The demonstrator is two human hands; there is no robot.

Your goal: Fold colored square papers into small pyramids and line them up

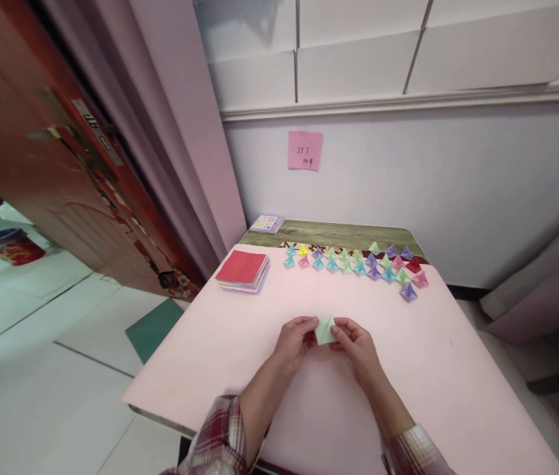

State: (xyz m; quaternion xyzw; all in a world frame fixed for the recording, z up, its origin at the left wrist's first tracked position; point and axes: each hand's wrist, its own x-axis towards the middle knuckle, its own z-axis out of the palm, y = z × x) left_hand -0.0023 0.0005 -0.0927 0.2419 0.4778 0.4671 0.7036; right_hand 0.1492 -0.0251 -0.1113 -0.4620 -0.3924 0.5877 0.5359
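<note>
Left hand [293,342] and right hand [356,342] pinched pale-green folded paper [325,333] from opposite sides, likely for steadiness, over the near tabletop [331,415]; whether it touched down was unclear.

Left hand [293,341], right hand [358,344], both pinching, grip underneath unclear
</note>
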